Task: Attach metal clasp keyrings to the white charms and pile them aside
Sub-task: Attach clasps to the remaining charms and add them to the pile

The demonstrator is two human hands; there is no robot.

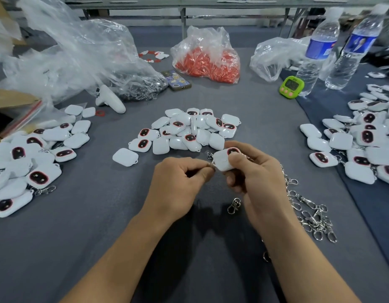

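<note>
My right hand (252, 171) grips a white charm (222, 160) with a dark oval face above the grey table. My left hand (180, 180) pinches a small metal ring (211, 166) at the charm's left corner. A loose metal clasp (234, 206) lies on the cloth just below my right hand. A heap of metal clasp keyrings (313, 215) lies to the right of my right wrist. In the middle of the table sits a pile of white charms (187, 132) without clasps. Charms with clasps are piled at the left (29, 162) and at the right (363, 141).
Clear plastic bags (80, 53) lie at the back left, one holding metal clasps. A bag of red parts (208, 60) stands at the back centre beside a phone (176, 79). A green timer (291, 86) and two water bottles (315, 55) stand at the back right.
</note>
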